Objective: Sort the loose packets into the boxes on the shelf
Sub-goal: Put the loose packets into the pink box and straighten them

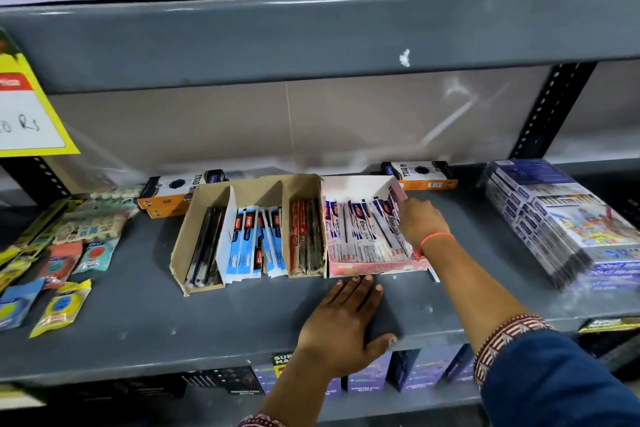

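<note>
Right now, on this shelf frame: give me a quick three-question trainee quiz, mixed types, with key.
1. True or false: the left hand lies flat on the shelf, holding nothing.
2. Which box is the right hand reaching into? A) brown box B) pink box C) orange box
3. Fill in: the brown box is split into ___ compartments.

Key: 1 true; 2 B; 3 three.
</note>
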A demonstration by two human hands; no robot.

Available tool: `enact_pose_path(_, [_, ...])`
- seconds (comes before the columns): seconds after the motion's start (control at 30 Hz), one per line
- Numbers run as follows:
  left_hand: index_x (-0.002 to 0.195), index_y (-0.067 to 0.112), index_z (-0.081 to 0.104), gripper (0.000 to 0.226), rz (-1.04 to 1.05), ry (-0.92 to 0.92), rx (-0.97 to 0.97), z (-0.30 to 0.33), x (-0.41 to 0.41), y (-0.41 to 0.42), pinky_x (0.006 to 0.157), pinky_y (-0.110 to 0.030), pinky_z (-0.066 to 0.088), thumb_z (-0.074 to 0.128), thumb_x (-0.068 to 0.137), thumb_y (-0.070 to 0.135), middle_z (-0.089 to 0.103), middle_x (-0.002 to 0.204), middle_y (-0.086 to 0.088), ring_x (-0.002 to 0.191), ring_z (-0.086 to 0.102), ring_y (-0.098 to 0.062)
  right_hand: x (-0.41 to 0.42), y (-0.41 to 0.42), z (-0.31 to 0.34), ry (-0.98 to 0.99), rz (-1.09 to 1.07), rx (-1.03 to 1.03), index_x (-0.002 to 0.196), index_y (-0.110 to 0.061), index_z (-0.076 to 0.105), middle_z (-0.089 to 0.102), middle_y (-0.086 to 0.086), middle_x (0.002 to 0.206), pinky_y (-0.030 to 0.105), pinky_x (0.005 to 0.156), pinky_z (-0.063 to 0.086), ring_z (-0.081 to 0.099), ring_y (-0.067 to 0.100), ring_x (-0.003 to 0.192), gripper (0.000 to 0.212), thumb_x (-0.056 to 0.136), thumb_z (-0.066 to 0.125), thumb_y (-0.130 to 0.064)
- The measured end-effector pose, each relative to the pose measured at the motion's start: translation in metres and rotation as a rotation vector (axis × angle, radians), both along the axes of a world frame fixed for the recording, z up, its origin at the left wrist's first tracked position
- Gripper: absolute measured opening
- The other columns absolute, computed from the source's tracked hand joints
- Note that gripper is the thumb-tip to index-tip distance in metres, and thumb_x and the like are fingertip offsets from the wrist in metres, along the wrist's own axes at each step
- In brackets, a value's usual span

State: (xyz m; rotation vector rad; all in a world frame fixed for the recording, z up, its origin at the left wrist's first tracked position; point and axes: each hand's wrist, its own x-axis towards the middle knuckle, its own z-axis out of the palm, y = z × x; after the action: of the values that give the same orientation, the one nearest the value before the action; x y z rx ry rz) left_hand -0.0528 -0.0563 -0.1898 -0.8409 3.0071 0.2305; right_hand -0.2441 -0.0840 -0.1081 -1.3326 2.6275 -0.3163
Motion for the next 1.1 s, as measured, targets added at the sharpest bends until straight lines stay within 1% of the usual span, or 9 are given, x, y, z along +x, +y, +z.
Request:
enact_pose_path(0.07, [0.14,0.015,0.037,0.079,-0.002,0.012,0.026,-0.002,-0.001,0.001,0.106,-0.046,0.009,0.007,0.088,0.067,0.038,0.146,-0.007,0.133,0.036,-0.024,0.005,0.002,0.002,0.035,0.01,0.022,0.122,0.003,0.054,0.061,0.024,0.12,0.041,0.087,0.05,0.061,0.041,0.11,0.036,0.092,0.034,0.003])
enact_pose_path(0.17, [0.148,0.018,0.012,0.086,-0.016,0.097,-0.02,-0.002,-0.002,0.001,0.104,-0.034,-0.019,0.006,0.079,0.069,0.008,0.156,-0.004,0.143,0.004,-0.02,0.009,0.003,0.008,0.144,0.071,0.032,0.119,0.003,0.057,0.064,0.022,0.116,0.039,0.083,0.052,0.063,0.038,0.107,0.035,0.092,0.035,0.005])
enact_pose_path(0.23, [0.148,0.018,0.008,0.087,-0.017,0.081,-0.025,0.0,-0.002,0.001,0.101,-0.031,-0.024,0.006,0.077,0.069,0.003,0.157,-0.004,0.143,-0.003,-0.019,0.008,0.002,0.014,0.186,0.079,-0.015,0.116,0.003,0.058,0.065,0.023,0.113,0.041,0.081,0.052,0.064,0.039,0.105,0.033,0.091,0.037,0.005])
enact_pose_path(0.33, [0.148,0.019,0.006,0.089,-0.022,0.065,-0.016,0.001,-0.002,0.001,0.101,-0.027,-0.025,0.003,0.075,0.07,0.003,0.157,-0.004,0.142,-0.003,-0.018,-0.005,0.008,0.018,0.136,-0.02,-0.149,0.108,0.002,0.062,0.066,0.025,0.109,0.039,0.078,0.051,0.064,0.041,0.102,0.027,0.095,0.042,-0.008])
enact_pose_path(0.43, [0.148,0.02,0.006,0.09,-0.015,0.07,-0.016,0.0,-0.001,0.001,0.104,-0.025,-0.021,0.001,0.074,0.071,0.001,0.157,-0.002,0.142,-0.005,-0.016,-0.022,0.024,0.01,0.027,-0.16,-0.215,0.107,0.003,0.061,0.064,0.028,0.111,0.038,0.078,0.049,0.063,0.044,0.102,0.027,0.085,0.046,-0.001])
enact_pose_path(0.53, [0.148,0.021,0.004,0.092,-0.018,0.065,-0.01,0.001,-0.001,0.002,0.108,-0.026,-0.015,-0.002,0.072,0.072,-0.002,0.157,-0.001,0.142,-0.006,-0.016,-0.032,0.04,-0.009,-0.13,-0.238,-0.137,0.112,0.003,0.061,0.063,0.028,0.118,0.04,0.087,0.049,0.06,0.044,0.109,0.029,0.087,0.053,-0.011])
enact_pose_path(0.67, [0.148,0.02,0.002,0.093,-0.019,0.027,-0.032,0.002,-0.002,0.003,0.109,-0.028,-0.013,-0.005,0.072,0.073,-0.003,0.157,-0.001,0.142,-0.006,-0.016,-0.03,0.051,-0.033,-0.306,-0.163,-0.011,0.111,-0.001,0.067,0.066,0.024,0.118,0.033,0.085,0.049,0.061,0.04,0.111,0.033,0.088,0.057,-0.021])
enact_pose_path(0.87, [0.148,0.02,0.001,0.072,-0.004,0.013,-0.018,0.001,-0.001,0.003,0.112,-0.03,-0.01,0.023,0.093,0.061,-0.005,0.157,0.0,0.142,-0.008,-0.015,-0.026,0.056,-0.039,-0.278,-0.192,-0.024,0.113,0.001,0.063,0.067,0.023,0.117,0.038,0.085,0.052,0.062,0.039,0.108,0.034,0.084,0.059,-0.016])
enact_pose_path(1.1, [0.148,0.018,-0.003,0.074,0.018,0.016,0.008,-0.002,0.013,0.003,0.113,-0.028,-0.009,0.023,0.093,0.061,-0.009,0.156,0.001,0.141,-0.012,-0.012,-0.031,0.062,-0.041,-0.336,-0.309,-0.053,0.109,0.006,0.064,0.066,0.025,0.116,0.034,0.085,0.05,0.063,0.038,0.108,0.03,0.084,0.059,-0.007])
